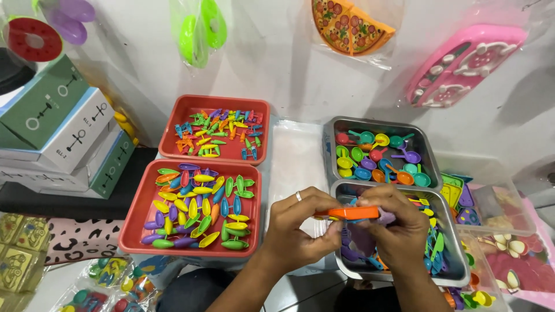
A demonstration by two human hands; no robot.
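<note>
orange toy knife (347, 212), red trays (191, 248), leopard-print cloth (78, 240)

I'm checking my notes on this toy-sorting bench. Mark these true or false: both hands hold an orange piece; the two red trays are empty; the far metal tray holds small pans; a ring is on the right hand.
1. Both hands hold an orange piece: true. The left hand and right hand pinch the orange piece between them.
2. The two red trays are empty: false. The near red tray and far red tray hold colourful small toys.
3. The far metal tray holds small pans: true.
4. A ring is on the right hand: false. The ring is on the left.
</note>
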